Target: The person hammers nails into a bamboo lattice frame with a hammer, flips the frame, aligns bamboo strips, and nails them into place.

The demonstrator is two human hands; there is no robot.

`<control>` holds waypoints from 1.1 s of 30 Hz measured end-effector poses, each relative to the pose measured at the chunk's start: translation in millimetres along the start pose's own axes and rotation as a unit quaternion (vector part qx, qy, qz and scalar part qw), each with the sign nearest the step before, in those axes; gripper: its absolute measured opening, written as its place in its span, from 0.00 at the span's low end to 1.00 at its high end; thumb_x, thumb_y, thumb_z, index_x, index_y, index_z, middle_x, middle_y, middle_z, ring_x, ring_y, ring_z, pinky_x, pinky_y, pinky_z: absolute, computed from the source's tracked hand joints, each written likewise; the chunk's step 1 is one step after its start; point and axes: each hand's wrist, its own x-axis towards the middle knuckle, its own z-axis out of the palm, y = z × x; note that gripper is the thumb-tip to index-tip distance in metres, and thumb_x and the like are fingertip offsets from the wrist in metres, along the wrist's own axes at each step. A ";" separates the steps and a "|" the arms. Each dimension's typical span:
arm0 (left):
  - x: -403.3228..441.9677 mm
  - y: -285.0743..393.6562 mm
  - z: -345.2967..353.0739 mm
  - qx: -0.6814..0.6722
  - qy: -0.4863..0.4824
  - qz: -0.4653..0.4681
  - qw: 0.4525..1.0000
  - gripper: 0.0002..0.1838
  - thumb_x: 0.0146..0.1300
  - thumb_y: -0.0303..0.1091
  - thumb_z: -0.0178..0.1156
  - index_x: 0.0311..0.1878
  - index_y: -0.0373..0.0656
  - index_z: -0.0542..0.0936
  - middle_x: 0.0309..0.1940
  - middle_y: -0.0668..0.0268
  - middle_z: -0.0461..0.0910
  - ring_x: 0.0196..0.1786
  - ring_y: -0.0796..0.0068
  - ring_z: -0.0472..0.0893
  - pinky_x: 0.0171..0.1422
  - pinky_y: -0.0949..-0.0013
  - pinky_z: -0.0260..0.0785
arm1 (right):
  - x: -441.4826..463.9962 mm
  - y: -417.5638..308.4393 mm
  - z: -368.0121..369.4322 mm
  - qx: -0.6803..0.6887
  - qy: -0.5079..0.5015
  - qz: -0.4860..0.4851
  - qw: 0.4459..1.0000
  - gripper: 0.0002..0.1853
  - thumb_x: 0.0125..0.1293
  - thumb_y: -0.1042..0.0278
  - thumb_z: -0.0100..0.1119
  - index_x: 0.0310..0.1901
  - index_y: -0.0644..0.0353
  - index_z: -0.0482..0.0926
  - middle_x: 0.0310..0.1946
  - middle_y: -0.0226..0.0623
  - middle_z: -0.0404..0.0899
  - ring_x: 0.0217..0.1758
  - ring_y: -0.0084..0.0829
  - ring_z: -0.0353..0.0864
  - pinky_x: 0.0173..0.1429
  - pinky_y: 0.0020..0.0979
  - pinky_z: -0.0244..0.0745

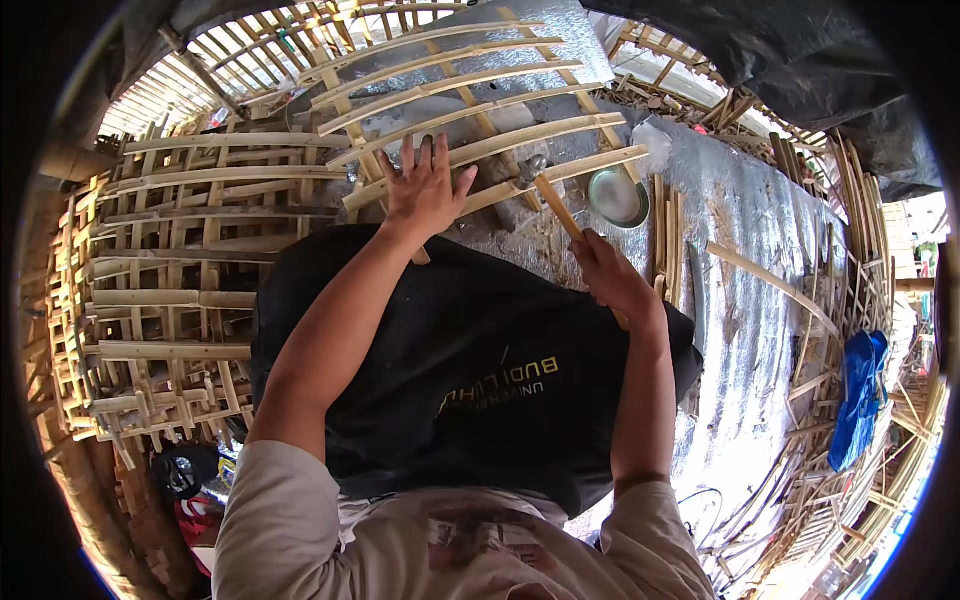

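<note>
Your left hand (425, 195) is palm down on the bamboo frame (540, 132), fingers spread apart and clamped on nothing, near the frame's edge closest to you. Your right hand (603, 268) is just off that same near edge, toward the right, fingers closed together around the handle of a hammer (560, 205). Hammer head is at the frame's nearest slat; can't tell if it touches the wood. Frame itself lies in front of you: several long slats, roughly parallel, running across a few crosspieces. Bowl (645, 207) with something pale inside sits just beside the frame's right near corner. Some upright-looking sticks (665, 245) are right of the frame, past the bowl. Silver sheet (745, 400) spreads out right of the frame, and a loose bamboo strip (775, 281) lies across it at a slant, well apart from the frame. Blue bag (858, 390) is farther right of the frame. More bamboo lattice (175, 298) lies left of the frame, its slats close to the frame's left ends. Black cloth (490, 320) covers your lap on the near side of the frame, yellow letters on it, partly unreadable. Dark sheeting (810, 70) hangs beyond the frame, off to the right.
</note>
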 end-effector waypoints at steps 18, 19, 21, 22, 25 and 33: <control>-6.7 1.4 10.6 -0.016 -0.002 0.021 1.000 0.41 0.73 0.61 0.47 0.74 0.32 0.64 0.69 0.47 0.64 0.74 0.43 0.61 0.75 0.27 0.49 | -8.9 -13.7 -1.2 -0.031 0.008 -0.002 0.999 0.16 0.79 0.53 0.50 0.56 0.57 0.72 0.33 0.58 0.81 0.38 0.63 0.80 0.40 0.52 0.71; -6.6 1.9 8.3 -0.024 -0.011 0.024 0.999 0.41 0.73 0.61 0.47 0.74 0.32 0.64 0.69 0.47 0.64 0.72 0.43 0.62 0.75 0.27 0.50 | -9.5 -15.6 -1.8 -0.030 0.003 -0.004 1.000 0.16 0.79 0.53 0.50 0.55 0.57 0.72 0.33 0.59 0.81 0.38 0.63 0.80 0.40 0.52 0.70; -6.7 2.4 9.9 -0.023 0.003 0.025 0.999 0.41 0.73 0.61 0.48 0.72 0.31 0.66 0.67 0.47 0.66 0.70 0.45 0.64 0.74 0.27 0.51 | -9.8 -16.5 -2.3 -0.030 -0.001 -0.006 1.000 0.16 0.79 0.53 0.49 0.55 0.57 0.72 0.33 0.59 0.81 0.38 0.64 0.80 0.40 0.53 0.70; -6.4 2.3 10.7 -0.023 0.010 0.025 0.999 0.40 0.73 0.61 0.48 0.72 0.31 0.66 0.66 0.47 0.67 0.69 0.46 0.65 0.74 0.27 0.52 | -9.6 -16.9 -2.5 -0.030 -0.003 -0.007 1.000 0.16 0.79 0.54 0.49 0.55 0.57 0.72 0.33 0.59 0.81 0.39 0.64 0.80 0.41 0.53 0.70; -4.7 1.8 6.4 -0.028 -0.022 0.018 0.999 0.39 0.73 0.59 0.50 0.71 0.31 0.67 0.65 0.45 0.70 0.70 0.43 0.68 0.74 0.31 0.55 | -9.4 -17.0 -2.5 -0.033 -0.006 -0.003 0.999 0.16 0.79 0.54 0.49 0.55 0.58 0.72 0.34 0.60 0.81 0.41 0.65 0.80 0.41 0.54 0.70; -2.5 2.5 1.5 -0.052 -0.047 0.001 0.998 0.39 0.73 0.59 0.51 0.69 0.30 0.68 0.63 0.42 0.72 0.65 0.40 0.74 0.70 0.33 0.61 | -8.5 -15.0 -2.4 -0.051 0.002 -0.012 0.999 0.16 0.79 0.54 0.49 0.55 0.58 0.72 0.36 0.61 0.81 0.45 0.66 0.80 0.44 0.57 0.70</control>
